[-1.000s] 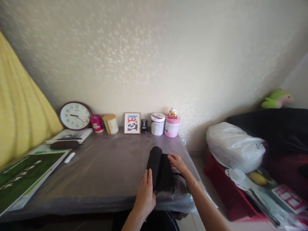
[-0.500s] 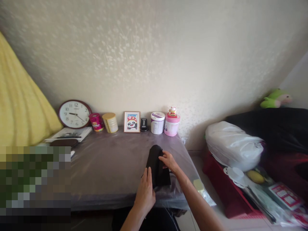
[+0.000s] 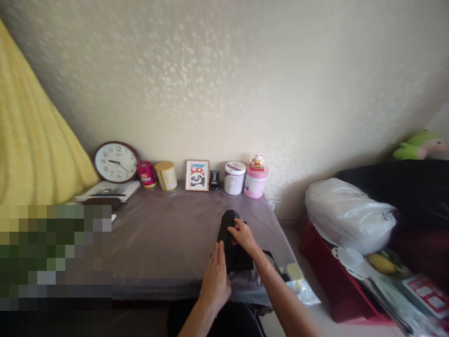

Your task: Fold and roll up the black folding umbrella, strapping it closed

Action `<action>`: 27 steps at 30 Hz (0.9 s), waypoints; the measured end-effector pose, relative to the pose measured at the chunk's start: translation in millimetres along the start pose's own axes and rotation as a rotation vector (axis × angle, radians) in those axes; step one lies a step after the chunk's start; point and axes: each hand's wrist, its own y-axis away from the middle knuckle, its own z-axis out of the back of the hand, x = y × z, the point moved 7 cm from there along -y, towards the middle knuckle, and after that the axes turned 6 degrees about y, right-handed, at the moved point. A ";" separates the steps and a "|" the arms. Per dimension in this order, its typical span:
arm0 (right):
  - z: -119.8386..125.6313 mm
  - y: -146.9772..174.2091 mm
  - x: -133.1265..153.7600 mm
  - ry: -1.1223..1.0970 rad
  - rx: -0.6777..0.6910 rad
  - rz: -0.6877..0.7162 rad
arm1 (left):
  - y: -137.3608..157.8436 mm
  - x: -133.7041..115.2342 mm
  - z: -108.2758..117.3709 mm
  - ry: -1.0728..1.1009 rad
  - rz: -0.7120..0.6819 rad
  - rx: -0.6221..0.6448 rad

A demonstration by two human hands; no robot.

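Observation:
A black fabric bag (image 3: 228,229), long and rolled or folded, lies near the table's front edge. A black strap (image 3: 271,260) trails from its right side. My left hand (image 3: 215,274) is pressed along the bag's near left side, its fingers straight and held together; the thumb is mostly hidden. Over the bag's upper right side, my right hand (image 3: 243,236) pinches the fabric between thumb and fingers. A small dark pink patch shows beneath that hand. The bag's underside is out of sight.
Along the wall stand a clock (image 3: 117,162), a pink tin (image 3: 146,174), a yellow tin (image 3: 166,176), a panda picture frame (image 3: 197,176) and two tubs (image 3: 235,179). A yellow block (image 3: 293,271) sits at the table's right corner. Right of it is a red bin (image 3: 329,276).
My right hand has shifted slightly on the bag, and the black strap now shows to the right of it. The whole view has swung a little to the left.

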 end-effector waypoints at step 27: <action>-19.4 16.2 22.5 0.600 -0.144 0.463 | 7.2 2.3 3.9 0.116 -0.078 -0.085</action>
